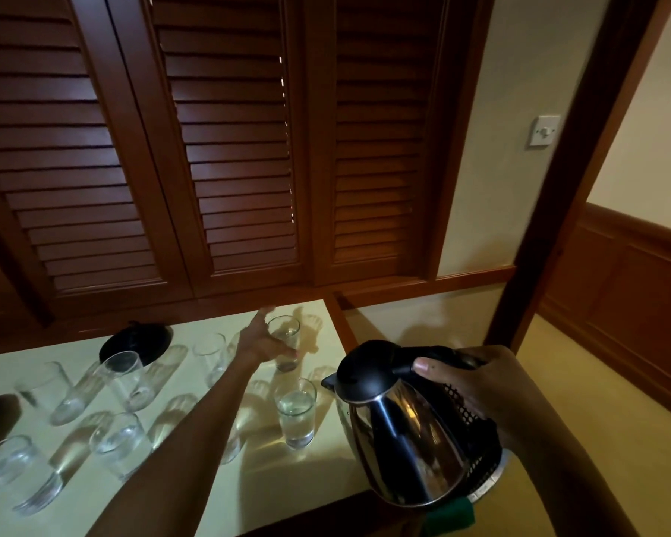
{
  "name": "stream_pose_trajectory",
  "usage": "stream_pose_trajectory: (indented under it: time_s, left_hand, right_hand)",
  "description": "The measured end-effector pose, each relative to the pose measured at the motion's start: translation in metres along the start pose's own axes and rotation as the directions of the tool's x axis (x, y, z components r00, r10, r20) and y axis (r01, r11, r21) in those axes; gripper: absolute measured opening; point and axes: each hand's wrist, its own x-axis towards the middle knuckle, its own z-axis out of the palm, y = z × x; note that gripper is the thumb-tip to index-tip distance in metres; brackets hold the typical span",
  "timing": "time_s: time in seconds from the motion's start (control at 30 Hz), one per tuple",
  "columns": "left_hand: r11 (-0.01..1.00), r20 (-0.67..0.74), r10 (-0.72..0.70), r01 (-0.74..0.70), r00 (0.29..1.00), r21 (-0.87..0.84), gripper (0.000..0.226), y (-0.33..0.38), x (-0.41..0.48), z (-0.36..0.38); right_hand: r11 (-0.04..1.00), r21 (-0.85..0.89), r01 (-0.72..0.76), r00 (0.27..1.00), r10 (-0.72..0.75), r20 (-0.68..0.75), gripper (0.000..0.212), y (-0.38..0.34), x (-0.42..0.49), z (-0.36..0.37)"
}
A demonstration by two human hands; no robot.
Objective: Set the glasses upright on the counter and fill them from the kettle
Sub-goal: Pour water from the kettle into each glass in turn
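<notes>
Kettle (pixel 403 432), handle gripped in my right hand (pixel 477 385); left hand (pixel 262 339), fingers spread, at far glass (pixel 285 337), grip unclear; I judge it steadied for filling, spout needed over its rim.

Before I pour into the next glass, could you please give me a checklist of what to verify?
1. Far glass upright: ok, its mouth faces up.
2. Far glass steadied: ok, the left hand holds it, thumb across its front.
3. Kettle gripped: ok, the right hand is curled round its handle.
4. Kettle over the far glass: not ok, it hangs nearer, beside the near glass.
5. Near glass done: ok, it stands upright with water in it.
6. Water left in the kettle: cannot tell.
</notes>
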Motion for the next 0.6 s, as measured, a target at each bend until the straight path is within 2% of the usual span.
stream_pose_trajectory:
  time_s: [0.07,0.13,0.23,0.37,0.47,0.6]
  left_hand:
    - [0.992,-0.011,0.105,-0.104,0.994,0.078,0.117,0.010,-0.010,-0.016]
    - [0.972,-0.052,0.200,-0.192,0.978,0.132,0.115,0.014,-0.024,-0.036]
    - [0.965,-0.151,0.236,-0.213,0.960,0.153,0.112,0.001,-0.037,-0.066]
    - [0.999,-0.269,0.024,-0.012,0.963,0.043,0.117,-0.025,-0.048,-0.091]
    - [0.985,-0.238,-0.153,0.127,0.959,-0.121,0.115,-0.042,-0.048,-0.095]
    - [0.918,-0.174,-0.274,0.204,0.946,-0.340,0.117,-0.053,-0.046,-0.091]
  right_hand:
    - [1.000,0.005,0.004,1.000,-0.004,-0.009,0.033,-0.002,-0.002,0.001]
    - [1.000,-0.001,0.003,1.000,-0.003,0.004,0.029,-0.004,-0.003,0.004]
    - [1.000,-0.006,-0.001,1.000,0.001,0.020,0.022,-0.004,-0.005,0.009]
    - [0.999,-0.022,0.030,0.998,-0.028,0.050,0.025,-0.006,-0.007,0.020]
    - [0.999,-0.015,0.049,0.996,-0.048,0.072,0.025,-0.009,-0.009,0.029]
    - [0.999,0.010,0.054,0.989,-0.054,0.134,0.028,-0.013,-0.014,0.039]
